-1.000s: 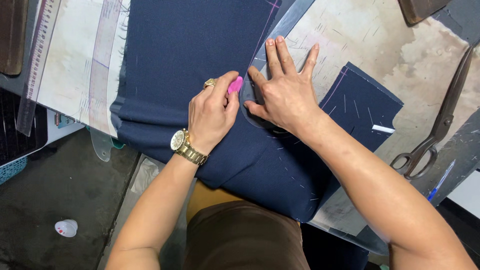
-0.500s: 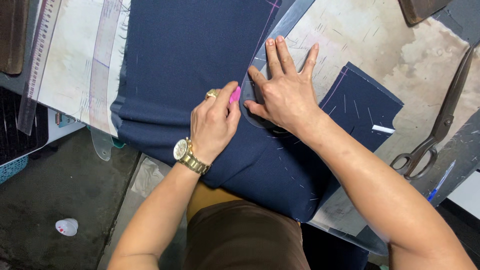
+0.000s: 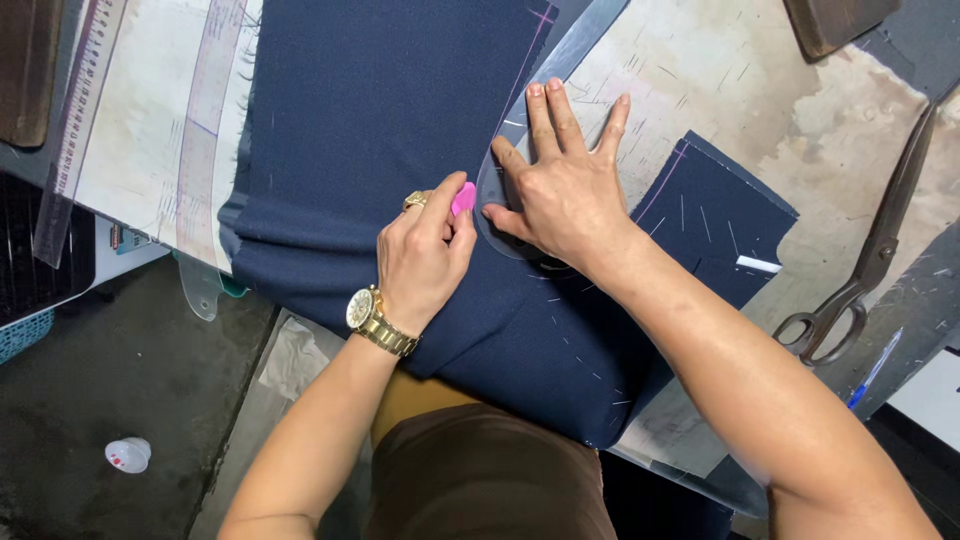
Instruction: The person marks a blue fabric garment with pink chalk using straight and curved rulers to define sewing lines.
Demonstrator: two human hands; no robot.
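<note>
Navy blue fabric point(image 3: 380, 110) lies spread over the worktable and hangs off its near edge. My left hand point(image 3: 425, 255), wearing a gold watch and ring, pinches a pink piece of tailor's chalk point(image 3: 463, 198) against the cloth. My right hand point(image 3: 562, 180) lies flat with fingers spread on a clear curved ruler point(image 3: 560, 60), pressing it onto the fabric. The chalk tip sits at the ruler's curved lower edge. White chalk dashes mark the cloth near the hem.
Large metal scissors point(image 3: 870, 250) lie at the right on the worn tabletop point(image 3: 720, 70). A small white chalk piece point(image 3: 758, 264) rests on a navy fabric piece. Clear straight rulers point(image 3: 75, 120) lie at the left. A blue pen point(image 3: 872, 370) sits lower right; a small white bottle point(image 3: 128, 455) lies on the floor.
My left hand with the pink chalk has slid slightly down and toward me along the ruler's curve. The right hand stays pressed on the ruler.
</note>
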